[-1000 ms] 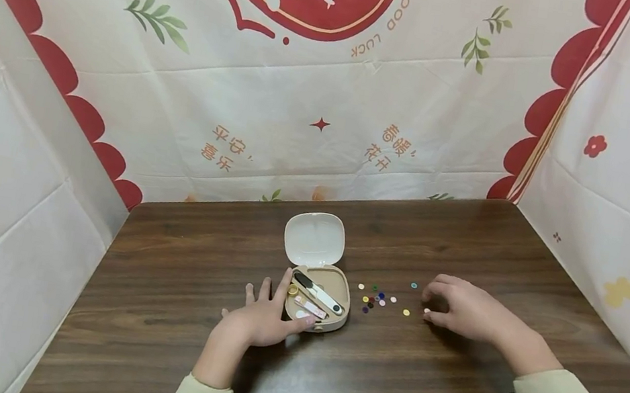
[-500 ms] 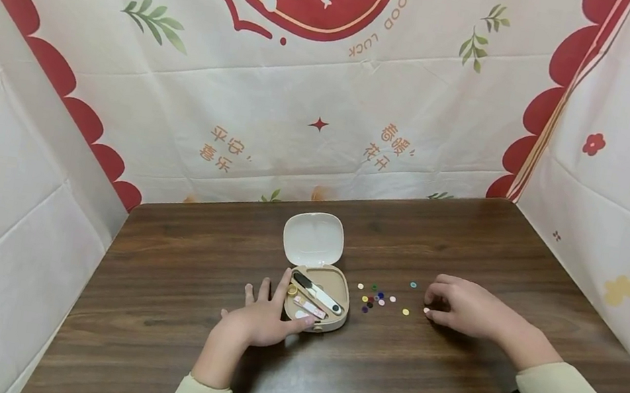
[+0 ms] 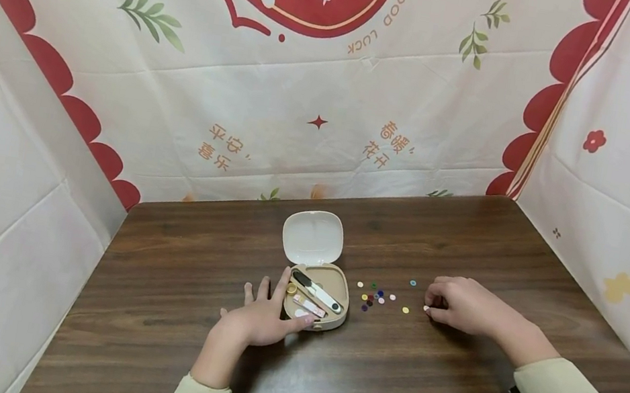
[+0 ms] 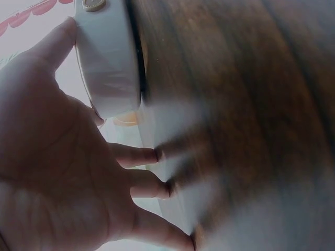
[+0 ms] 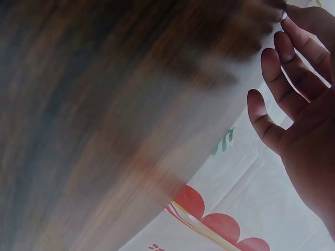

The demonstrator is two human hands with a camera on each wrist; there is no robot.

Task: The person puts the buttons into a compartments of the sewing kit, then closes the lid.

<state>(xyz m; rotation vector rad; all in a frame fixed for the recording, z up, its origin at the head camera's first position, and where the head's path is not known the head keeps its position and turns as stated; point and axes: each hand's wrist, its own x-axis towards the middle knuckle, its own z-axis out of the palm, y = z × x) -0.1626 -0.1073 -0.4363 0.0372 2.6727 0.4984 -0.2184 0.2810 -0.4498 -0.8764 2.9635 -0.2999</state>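
Observation:
A small beige case [image 3: 338,321] stands on the table with its white lid [image 3: 313,238] raised. In it lie a black-and-white hand tool [image 3: 317,292], a gold ring-shaped piece [image 3: 292,288] and a pink-and-white strip [image 3: 309,305]. My left hand [image 3: 256,319] has its fingers spread, the index at the case's left side and the thumb at its front edge; the other fingertips touch the table in the left wrist view. Off to the right, my right hand [image 3: 465,306] pinches a small pale button [image 3: 426,308] between thumb and index fingertips, low over the table.
Several small coloured buttons lie scattered between the case and my right hand, among them a blue one [image 3: 413,283], a yellow one [image 3: 405,310] and a dark purple one [image 3: 364,308]. Printed cloth [image 3: 281,96] hangs behind and at both sides of the brown table [image 3: 184,252].
My right thumb and index finger have drawn slightly closer together at the pale button. The left hand and the case have stayed put; the head view has shifted a little.

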